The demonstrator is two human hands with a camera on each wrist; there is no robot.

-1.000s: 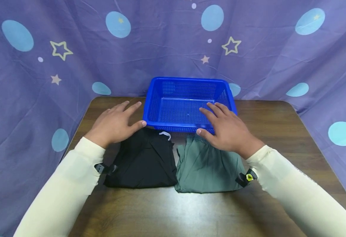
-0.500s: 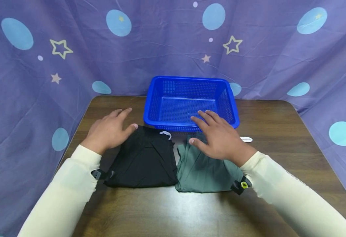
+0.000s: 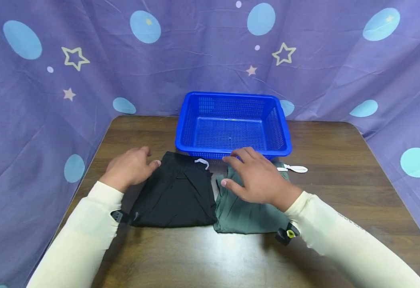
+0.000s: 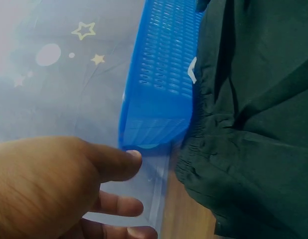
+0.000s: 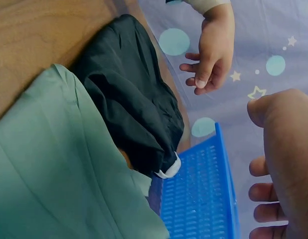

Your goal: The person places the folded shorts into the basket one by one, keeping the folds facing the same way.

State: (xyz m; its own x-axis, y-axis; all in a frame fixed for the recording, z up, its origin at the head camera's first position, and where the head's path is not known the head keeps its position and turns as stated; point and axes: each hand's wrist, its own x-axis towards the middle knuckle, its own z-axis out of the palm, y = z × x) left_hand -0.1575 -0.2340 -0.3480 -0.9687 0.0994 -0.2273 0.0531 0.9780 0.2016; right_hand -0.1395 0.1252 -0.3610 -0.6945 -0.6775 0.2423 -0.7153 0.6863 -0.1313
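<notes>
Two hands: left hand point(image 3: 129, 166) and right hand point(image 3: 258, 180) both have thumb standing off from relaxed fingers, pinching nothing.
Black one: the flat, folded black cloth garment point(image 3: 175, 200) lies just right of your left fingers, so that's the nearer hand.
Green one: the flat, folded green cloth garment point(image 3: 251, 218) is right below your right hand, easily its side.
Lie: black's gathered waistband point(image 3: 179, 159) faces the rectangular blue plastic basket point(image 3: 210, 151), which runs long ways left to right.
Room: brown wooden table point(image 3: 203, 256) toward you and off right; purple star-print curtain point(image 3: 203, 60) hems the back, fwiw.
</notes>
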